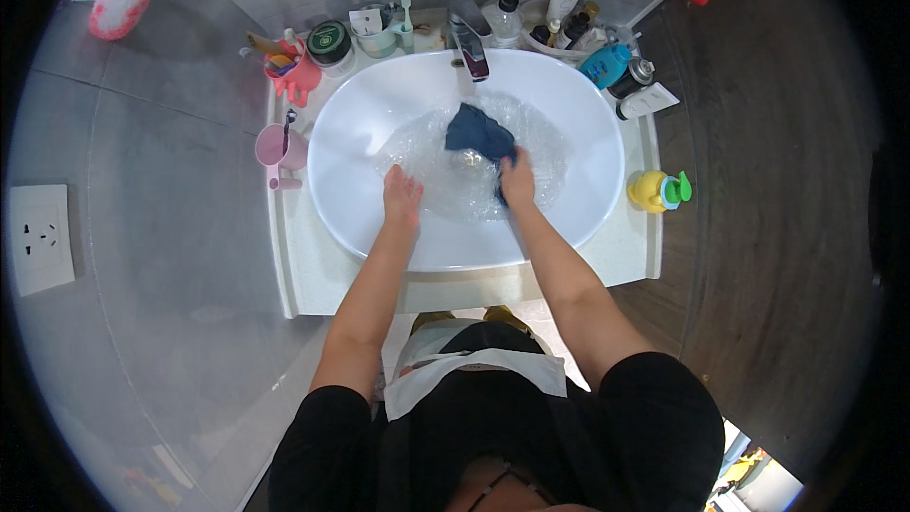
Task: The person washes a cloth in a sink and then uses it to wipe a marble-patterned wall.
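Note:
A white oval washbasin [346, 147] holds water [417, 144] covered in small bubbles. My right hand [518, 178] is closed on a dark blue cloth [480, 133], which lies bunched in the water with one part hanging below the fingers. What kind of cloth it is cannot be made out. On the other side, my left hand [403, 194] holds nothing; its fingers are apart over the left part of the water, away from the cloth.
A dark faucet [470, 43] reaches over the basin's back. A pink mug [282, 147] and a red cup [296, 76] stand on the left. Bottles and tubes crowd the back right, including a blue bottle [605, 66]. A yellow pump bottle [652, 192] stands right.

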`<state>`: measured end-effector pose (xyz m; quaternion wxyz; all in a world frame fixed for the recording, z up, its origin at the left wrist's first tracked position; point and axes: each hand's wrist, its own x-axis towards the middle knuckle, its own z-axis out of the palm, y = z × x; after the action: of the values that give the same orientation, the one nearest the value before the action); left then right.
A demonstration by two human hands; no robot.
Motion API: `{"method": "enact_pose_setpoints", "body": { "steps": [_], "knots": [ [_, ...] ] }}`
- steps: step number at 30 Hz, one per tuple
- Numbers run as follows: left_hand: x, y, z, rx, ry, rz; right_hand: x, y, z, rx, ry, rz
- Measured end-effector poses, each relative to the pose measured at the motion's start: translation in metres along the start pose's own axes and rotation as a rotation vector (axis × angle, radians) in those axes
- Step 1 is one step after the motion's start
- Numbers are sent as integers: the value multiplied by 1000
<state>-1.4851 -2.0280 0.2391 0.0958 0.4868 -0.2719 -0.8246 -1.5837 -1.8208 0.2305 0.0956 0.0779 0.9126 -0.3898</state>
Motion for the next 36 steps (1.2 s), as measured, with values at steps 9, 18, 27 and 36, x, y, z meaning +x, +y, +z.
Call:
{"method": "enact_pose_setpoints", "body": {
  "steps": [9, 18, 27, 36],
  "knots": [
    [-15, -5, 15, 121, -116, -62, -21, -13, 0, -432, -223, -336],
    [-5, -18, 31, 22, -154, -232, -32, -36, 14, -104, -286, -242],
    [-20, -4, 35, -89, -389, -236, -107, -124, -34, 124, -595, -577],
    [-56, -42, 59, -32, -223, -241, -31, -72, -1, -212, -126, -414]
  ]
}}
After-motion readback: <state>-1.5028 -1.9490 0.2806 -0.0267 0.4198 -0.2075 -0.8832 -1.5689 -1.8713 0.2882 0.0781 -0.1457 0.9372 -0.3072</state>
